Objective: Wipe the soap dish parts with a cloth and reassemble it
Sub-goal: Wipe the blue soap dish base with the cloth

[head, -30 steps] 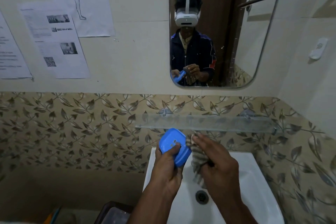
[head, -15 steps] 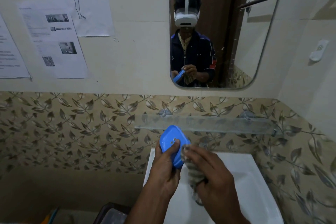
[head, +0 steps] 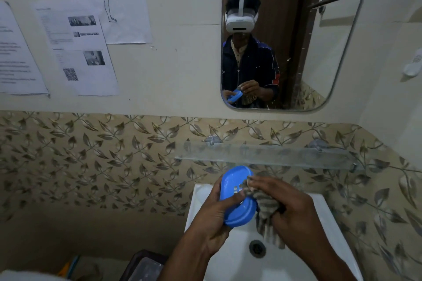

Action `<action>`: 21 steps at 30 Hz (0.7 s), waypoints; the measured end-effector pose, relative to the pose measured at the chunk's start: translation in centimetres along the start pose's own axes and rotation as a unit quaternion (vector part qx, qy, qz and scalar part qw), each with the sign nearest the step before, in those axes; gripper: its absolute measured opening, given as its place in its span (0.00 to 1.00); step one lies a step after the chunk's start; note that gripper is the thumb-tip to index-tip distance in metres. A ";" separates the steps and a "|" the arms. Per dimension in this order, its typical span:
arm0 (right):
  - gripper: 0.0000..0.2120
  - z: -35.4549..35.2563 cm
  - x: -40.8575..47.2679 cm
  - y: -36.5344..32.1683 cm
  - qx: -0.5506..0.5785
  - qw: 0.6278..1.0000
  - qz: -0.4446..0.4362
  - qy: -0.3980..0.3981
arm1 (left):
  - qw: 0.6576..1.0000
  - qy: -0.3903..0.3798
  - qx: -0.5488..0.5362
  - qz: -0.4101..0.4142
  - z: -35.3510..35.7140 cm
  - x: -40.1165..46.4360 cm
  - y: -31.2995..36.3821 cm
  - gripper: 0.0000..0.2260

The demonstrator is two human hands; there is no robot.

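Above the sink (head: 331, 217), the left hand (head: 214, 219) holds the soap dish (head: 237, 196), with the right hand (head: 294, 210) just right of it pressing the cloth (head: 267, 205) into the dish. The cloth's tail hangs over the sink's drain (head: 257, 248). Behind the sink, a shelf (head: 274, 157) runs along the wall, with a mirror (head: 319, 52) above it. Papers (head: 80, 52) hang on the wall well to the left of the sink.
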State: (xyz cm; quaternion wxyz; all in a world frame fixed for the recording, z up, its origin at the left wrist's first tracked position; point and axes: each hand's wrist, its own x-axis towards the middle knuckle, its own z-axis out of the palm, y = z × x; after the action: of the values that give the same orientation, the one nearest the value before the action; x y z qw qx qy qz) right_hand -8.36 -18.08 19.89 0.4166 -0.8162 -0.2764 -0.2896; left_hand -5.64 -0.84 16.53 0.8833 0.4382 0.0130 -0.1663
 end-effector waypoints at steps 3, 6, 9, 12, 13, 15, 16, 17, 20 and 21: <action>0.28 -0.6 2.0 0.9 -0.004 0.998 0.056 0.027 | 0.999 -0.024 0.028 -0.006 0.2 0.2 -0.3 0.28; 0.30 0.0 1.4 0.8 0.011 0.998 0.061 0.023 | 0.999 -0.014 0.031 0.014 0.0 0.8 -0.1 0.30; 0.29 0.5 -1.0 0.4 0.025 0.999 0.034 0.007 | 0.999 -0.013 0.022 0.035 -0.6 1.2 0.3 0.27; 0.29 -0.1 -0.5 1.0 0.030 0.998 0.036 0.031 | 0.998 -0.023 0.042 0.028 -0.3 1.4 0.1 0.27; 0.29 -0.4 0.2 1.4 0.027 0.997 0.052 0.045 | 0.998 -0.028 0.053 0.022 0.0 1.4 -0.1 0.28; 0.28 -0.9 1.7 2.1 0.019 0.994 0.084 0.062 | 0.997 -0.040 0.070 0.016 0.7 1.5 -0.3 0.30; 0.28 -1.1 2.1 2.2 0.016 0.993 0.093 0.065 | 0.996 -0.040 0.075 0.017 0.8 1.6 -0.3 0.30; 0.29 -1.1 2.1 2.2 0.017 0.993 0.098 0.065 | 0.996 -0.039 0.078 0.020 0.9 1.8 -0.2 0.30; 0.33 -0.5 0.1 2.1 0.037 0.994 0.092 0.040 | 0.997 -0.022 0.070 0.030 0.6 2.1 0.2 0.30; 0.32 -0.3 -0.6 2.0 0.041 0.995 0.089 0.032 | 0.997 -0.015 0.069 0.031 0.3 2.2 0.3 0.30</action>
State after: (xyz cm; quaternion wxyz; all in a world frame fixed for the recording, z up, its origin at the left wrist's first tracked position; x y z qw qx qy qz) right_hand -7.50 -19.48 18.57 0.4824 -0.8102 -0.2010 -0.2655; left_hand -3.53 -1.57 16.57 0.8559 0.4954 -0.0256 -0.1462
